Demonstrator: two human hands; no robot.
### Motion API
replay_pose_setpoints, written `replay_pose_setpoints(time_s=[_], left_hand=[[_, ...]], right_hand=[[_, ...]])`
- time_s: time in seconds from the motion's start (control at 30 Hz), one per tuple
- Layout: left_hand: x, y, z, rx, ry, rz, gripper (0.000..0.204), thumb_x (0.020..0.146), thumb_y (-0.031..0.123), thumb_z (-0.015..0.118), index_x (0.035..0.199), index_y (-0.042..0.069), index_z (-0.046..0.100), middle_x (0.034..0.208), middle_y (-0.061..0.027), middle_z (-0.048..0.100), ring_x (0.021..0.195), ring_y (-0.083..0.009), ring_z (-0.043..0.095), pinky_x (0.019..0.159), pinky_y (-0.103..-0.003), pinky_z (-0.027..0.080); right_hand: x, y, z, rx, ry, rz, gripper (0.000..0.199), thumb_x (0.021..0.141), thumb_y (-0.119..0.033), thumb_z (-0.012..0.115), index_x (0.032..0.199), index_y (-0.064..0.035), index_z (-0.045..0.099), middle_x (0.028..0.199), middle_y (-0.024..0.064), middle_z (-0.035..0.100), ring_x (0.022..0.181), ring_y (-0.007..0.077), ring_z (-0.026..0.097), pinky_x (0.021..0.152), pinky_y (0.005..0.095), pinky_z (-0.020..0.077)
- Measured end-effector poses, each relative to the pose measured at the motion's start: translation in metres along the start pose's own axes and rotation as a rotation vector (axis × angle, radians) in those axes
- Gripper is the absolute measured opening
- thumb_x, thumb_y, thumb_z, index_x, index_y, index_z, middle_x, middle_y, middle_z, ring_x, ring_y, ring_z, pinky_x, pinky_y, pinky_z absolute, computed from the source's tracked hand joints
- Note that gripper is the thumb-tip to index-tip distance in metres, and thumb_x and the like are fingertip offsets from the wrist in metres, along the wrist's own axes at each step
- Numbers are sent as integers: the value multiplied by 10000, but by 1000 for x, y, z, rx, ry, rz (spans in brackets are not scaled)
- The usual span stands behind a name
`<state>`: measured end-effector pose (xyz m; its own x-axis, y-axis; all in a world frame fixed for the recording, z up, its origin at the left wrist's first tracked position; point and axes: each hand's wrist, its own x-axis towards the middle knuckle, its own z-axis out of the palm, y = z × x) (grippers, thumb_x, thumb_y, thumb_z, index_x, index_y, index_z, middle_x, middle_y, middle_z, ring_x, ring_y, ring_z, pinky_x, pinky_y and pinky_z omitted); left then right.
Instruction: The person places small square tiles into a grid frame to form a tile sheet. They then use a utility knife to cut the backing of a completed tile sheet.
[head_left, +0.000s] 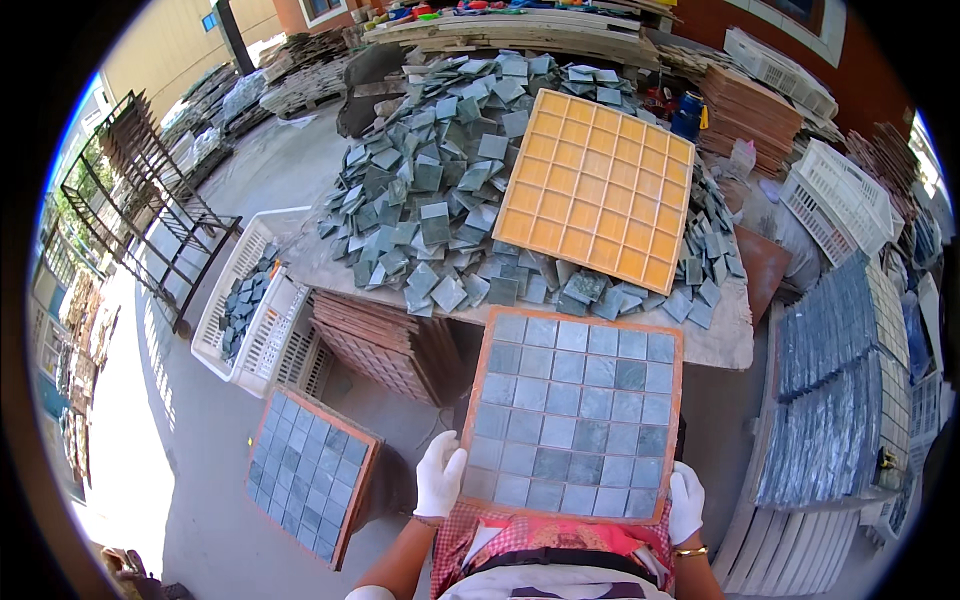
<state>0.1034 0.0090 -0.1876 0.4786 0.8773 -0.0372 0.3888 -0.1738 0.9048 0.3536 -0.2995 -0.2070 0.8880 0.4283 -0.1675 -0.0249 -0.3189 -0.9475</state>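
Note:
A square reddish-brown tray point(478, 420), filled with rows of blue-grey stone tiles point(575, 415), lies in front of me against my body. My left hand point(440, 475), in a white glove, is beside the tray's left edge, its thumb and fingers apart. At the near right corner, my gloved right hand point(686, 503) grips the tray's edge, with some fingers hidden. Beyond the tray, a yellow-orange grid frame point(600, 190) with square empty cells lies tilted on a large heap of loose grey-green tiles point(430, 180).
The heap lies on a worktable point(735, 335). Another tile-filled tray point(310, 475) stands low at left, near stacked brown trays point(375, 345) and a white crate point(240, 360) of tiles. Stacked blue-grey tile sheets point(820, 430) rise at right. A metal rack point(150, 200) stands far left.

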Motion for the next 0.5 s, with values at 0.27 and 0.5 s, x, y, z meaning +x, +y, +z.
replay_pose_setpoints(time_s=[0.27,0.5], left_hand=[[40,-1,3,-773,-442,-623,481,964,378,511,1210,-32,567,1108,-67,628,1005,-162,573,916,-288,423],[17,15,-3,-668,-577,-586,576,984,408,451,1328,-53,454,1255,-125,561,1122,-198,532,967,-322,402]], right_hand=[[14,-39,13,288,-48,98,284,964,-228,510,786,-11,554,717,-42,476,676,56,408,601,255,353],[-3,-46,4,112,-16,-28,340,976,-251,485,715,-33,500,680,-46,425,652,73,392,576,284,324]])
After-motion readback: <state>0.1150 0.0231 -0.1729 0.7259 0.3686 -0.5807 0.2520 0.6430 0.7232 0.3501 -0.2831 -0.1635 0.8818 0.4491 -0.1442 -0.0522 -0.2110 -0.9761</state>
